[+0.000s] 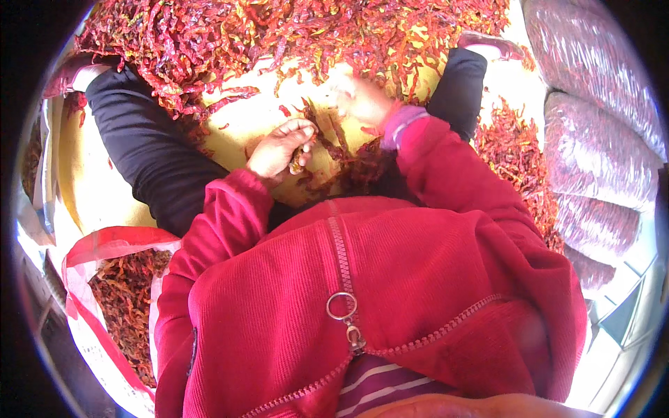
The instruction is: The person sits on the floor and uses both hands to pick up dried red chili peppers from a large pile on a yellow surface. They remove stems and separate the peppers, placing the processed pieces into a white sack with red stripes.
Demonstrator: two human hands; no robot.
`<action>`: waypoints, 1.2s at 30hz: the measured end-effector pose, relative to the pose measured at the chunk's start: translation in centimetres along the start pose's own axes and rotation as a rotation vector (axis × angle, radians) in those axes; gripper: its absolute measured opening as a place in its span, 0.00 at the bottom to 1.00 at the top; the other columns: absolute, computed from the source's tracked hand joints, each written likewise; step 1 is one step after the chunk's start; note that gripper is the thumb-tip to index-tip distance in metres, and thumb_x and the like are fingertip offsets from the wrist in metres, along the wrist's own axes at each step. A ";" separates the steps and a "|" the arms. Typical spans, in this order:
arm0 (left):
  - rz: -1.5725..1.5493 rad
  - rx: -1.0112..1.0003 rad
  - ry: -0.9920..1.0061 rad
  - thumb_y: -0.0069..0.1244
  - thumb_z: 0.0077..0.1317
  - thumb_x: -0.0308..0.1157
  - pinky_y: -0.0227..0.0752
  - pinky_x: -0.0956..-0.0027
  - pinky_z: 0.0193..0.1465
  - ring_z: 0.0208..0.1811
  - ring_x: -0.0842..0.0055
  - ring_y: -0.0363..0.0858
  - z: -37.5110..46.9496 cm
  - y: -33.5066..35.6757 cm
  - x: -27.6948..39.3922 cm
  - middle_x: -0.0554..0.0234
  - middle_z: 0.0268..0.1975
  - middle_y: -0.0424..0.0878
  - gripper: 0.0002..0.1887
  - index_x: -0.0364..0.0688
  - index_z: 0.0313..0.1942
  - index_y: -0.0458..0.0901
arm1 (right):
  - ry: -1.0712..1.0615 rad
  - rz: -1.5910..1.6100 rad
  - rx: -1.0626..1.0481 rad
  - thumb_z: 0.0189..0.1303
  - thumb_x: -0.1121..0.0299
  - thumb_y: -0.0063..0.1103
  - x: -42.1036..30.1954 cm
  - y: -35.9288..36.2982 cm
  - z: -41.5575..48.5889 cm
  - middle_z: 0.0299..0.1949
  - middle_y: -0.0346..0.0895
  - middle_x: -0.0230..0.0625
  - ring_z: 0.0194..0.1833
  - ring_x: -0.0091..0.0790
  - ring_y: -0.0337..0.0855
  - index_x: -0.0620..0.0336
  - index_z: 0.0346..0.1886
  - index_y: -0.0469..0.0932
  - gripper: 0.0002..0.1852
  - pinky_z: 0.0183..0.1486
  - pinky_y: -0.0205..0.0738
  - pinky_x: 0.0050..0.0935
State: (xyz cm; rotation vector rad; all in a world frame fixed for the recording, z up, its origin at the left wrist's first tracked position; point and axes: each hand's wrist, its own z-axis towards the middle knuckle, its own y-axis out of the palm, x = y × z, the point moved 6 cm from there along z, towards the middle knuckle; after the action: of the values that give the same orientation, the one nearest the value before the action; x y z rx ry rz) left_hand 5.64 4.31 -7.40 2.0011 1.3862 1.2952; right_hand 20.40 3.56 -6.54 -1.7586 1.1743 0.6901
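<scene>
My left hand [281, 149] is curled with thumb against the fingers. Between them a dried chilli pepper [297, 161], dark and yellowish, pokes out below. My right hand [363, 102] is blurred and overexposed above the yellow sheet [238, 125], so whether it holds anything cannot be made out. Several darker dried chillies [334, 138] lie on the sheet between the two hands. More dark red chillies [366, 167] are gathered close to my lap. Beyond both hands spreads a large heap of dried red chillies [292, 31].
My outstretched legs [151, 146] flank the work area. At the lower left stands an open sack [123, 237] with chillies inside. Loose chillies [515, 157] lie outside my right leg. Filled clear plastic bags [596, 146] are stacked along the right side.
</scene>
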 end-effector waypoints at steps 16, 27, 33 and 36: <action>-0.049 -0.031 -0.036 0.37 0.60 0.35 0.51 0.84 0.11 0.14 0.84 0.63 -0.5 0.6 0.5 0.65 0.23 0.70 0.08 0.42 0.25 0.67 | 0.052 -0.406 0.371 0.47 0.72 0.47 3.7 -3.2 0.1 0.30 0.73 0.44 0.34 0.41 0.74 0.59 0.36 0.69 0.10 0.37 0.66 0.32; -0.005 -0.142 0.022 0.38 0.57 0.25 0.53 0.85 0.15 0.14 0.85 0.62 0.5 -0.2 -0.6 0.66 0.21 0.70 0.04 0.39 0.30 0.71 | 0.110 -0.260 0.421 0.50 0.71 0.44 4.7 -4.2 -2.7 0.32 0.73 0.40 0.36 0.32 0.74 0.64 0.37 0.68 0.11 0.39 0.66 0.26; -0.006 -0.089 0.023 0.38 0.57 0.25 0.53 0.85 0.15 0.14 0.86 0.61 0.5 -0.1 -0.4 0.67 0.20 0.68 0.03 0.39 0.30 0.70 | 0.168 -0.384 0.426 0.48 0.66 0.45 4.1 -3.8 -1.4 0.30 0.75 0.42 0.34 0.42 0.74 0.58 0.37 0.70 0.12 0.38 0.67 0.33; 0.002 -0.112 -0.046 0.38 0.57 0.26 0.53 0.85 0.17 0.15 0.86 0.61 0.3 0.0 -0.5 0.67 0.20 0.68 0.04 0.39 0.30 0.70 | 0.144 -0.604 0.352 0.48 0.60 0.46 3.3 -2.8 -1.1 0.31 0.72 0.44 0.37 0.43 0.72 0.60 0.35 0.71 0.15 0.40 0.64 0.35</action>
State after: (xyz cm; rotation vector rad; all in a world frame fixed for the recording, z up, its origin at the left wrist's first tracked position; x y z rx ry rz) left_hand 5.88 3.89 -7.82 1.9452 1.2626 1.2906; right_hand 24.25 1.62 -7.67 -1.7434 0.7301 -0.0037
